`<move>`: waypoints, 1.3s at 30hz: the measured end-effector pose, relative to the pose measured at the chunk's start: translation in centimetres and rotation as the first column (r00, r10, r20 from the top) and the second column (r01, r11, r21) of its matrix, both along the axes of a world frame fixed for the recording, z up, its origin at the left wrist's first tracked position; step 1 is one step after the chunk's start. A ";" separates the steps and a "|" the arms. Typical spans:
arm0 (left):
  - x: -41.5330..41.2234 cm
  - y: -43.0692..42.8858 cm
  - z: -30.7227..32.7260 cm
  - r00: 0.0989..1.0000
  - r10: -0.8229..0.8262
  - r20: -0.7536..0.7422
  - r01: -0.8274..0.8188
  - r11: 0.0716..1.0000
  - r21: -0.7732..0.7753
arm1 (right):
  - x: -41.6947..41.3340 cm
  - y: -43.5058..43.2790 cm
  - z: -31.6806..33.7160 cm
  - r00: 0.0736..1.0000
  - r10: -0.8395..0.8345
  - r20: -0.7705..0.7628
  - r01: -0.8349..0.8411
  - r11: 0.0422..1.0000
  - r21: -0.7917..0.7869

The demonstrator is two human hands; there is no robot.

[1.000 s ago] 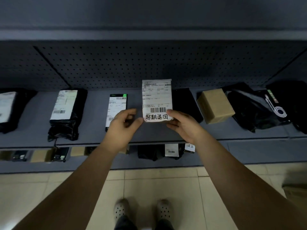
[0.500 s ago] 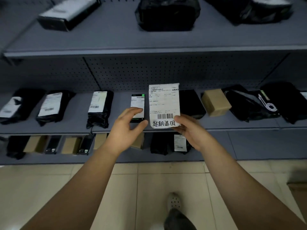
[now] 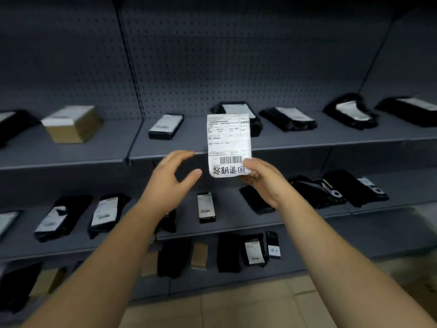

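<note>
The white parcel [image 3: 229, 144], its face covered by a printed shipping label with a barcode and a line of handwritten characters below it, stands upright in the middle of the frame. It is held in the air in front of the edge of the upper shelf [image 3: 307, 140].

The right hand [image 3: 264, 183] grips its lower right corner, with the thumb [image 3: 254, 165] pressed on the front beside the barcode and the other fingers curled behind. The left hand [image 3: 169, 183] is just to the left of the parcel and apart from it, with its fingers spread wide and holding nothing.

A second ago both hands pinched the parcel's bottom edge, level with the shelf that now lies lower in the frame. Since then the left hand has let go, and the parcel has been lifted toward the higher shelf. This looks like carrying the parcel to a new spot, with the left hand free to steady it or to clear room.

A black bag [image 3: 256, 125] lies partly hidden behind the parcel. To the left are a flat black box [image 3: 166, 126] and, in the left of the frame, a cardboard box [image 3: 73, 124]. The bare strip between the flat box and the bag seems the likeliest landing place.
</note>
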State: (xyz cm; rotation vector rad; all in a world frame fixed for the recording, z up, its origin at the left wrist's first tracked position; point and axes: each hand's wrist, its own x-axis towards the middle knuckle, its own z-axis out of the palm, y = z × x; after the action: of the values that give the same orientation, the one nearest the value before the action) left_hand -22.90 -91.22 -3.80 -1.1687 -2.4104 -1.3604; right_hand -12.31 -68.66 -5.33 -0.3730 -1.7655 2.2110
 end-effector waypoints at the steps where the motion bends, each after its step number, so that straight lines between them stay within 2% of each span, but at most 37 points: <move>1: 0.0 -0.5 0.8 1.000 0.001 -0.008 -0.001 1.000 0.012 | 0.0 -0.5 0.8 1.000 0.010 -0.012 -0.010 1.000 0.016; 13: 0.7 -2.0 3.0 0.999 -0.029 -0.037 0.031 0.999 0.043 | 0.4 -1.5 3.2 0.995 0.030 -0.098 -0.023 0.997 0.070; 18: 1.9 3.6 3.1 0.988 -0.154 -0.028 0.154 0.988 0.020 | 4.3 2.7 3.1 0.991 -0.100 -0.086 0.106 0.992 0.063; 23: 5.7 14.0 3.1 0.939 -0.342 -0.040 0.343 0.939 0.010 | 12.1 10.0 2.3 0.938 -0.334 -0.090 0.336 0.942 0.006; 28: 12.2 27.1 2.1 0.831 -0.552 -0.070 0.551 0.834 -0.035 | 22.6 18.4 -0.1 0.838 -0.541 -0.070 0.542 0.840 -0.012; 32: 19.4 37.8 1.0 0.720 -0.691 -0.062 0.688 0.723 -0.057 | 31.8 24.9 -1.7 0.715 -0.698 -0.045 0.698 0.716 -0.005; 39: 31.6 52.4 0.1 0.503 -0.862 -0.060 0.861 0.506 -0.048 | 45.4 32.7 -2.2 0.510 -0.860 0.006 0.860 0.510 -0.005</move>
State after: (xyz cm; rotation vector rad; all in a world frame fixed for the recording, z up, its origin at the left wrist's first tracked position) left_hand 8.67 -38.87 -3.73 -2.5925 -1.7283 -1.4004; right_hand 33.12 -36.00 -7.51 -1.0070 -1.1244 1.4432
